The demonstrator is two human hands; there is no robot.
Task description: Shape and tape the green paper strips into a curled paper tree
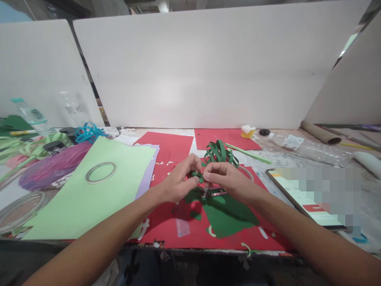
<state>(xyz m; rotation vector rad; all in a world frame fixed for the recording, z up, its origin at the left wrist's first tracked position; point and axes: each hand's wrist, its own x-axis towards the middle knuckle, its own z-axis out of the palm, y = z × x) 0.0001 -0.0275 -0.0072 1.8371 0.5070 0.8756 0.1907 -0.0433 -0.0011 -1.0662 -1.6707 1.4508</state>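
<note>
My left hand (182,180) and my right hand (220,176) meet above red paper, fingers pinched on a small cut piece of dark green paper (197,174). Below the hands lies a larger green paper sheet (230,216) with cut edges. What looks like a pair of scissors (216,193) rests partly hidden under my right hand. Just behind the hands stands a bundle of looped green paper strips (220,151). A tape roll (246,173) shows partly behind my right wrist. A small clear plastic bag (182,224) lies in front.
On the left, a tape roll (101,173) sits on light green paper (125,198), near a purple plastic bag (56,167) and a bottle (32,115). To the right are a tablet (306,198), a cardboard tube (321,133) and a yellow cup (247,132). White panels (190,71) close off the back.
</note>
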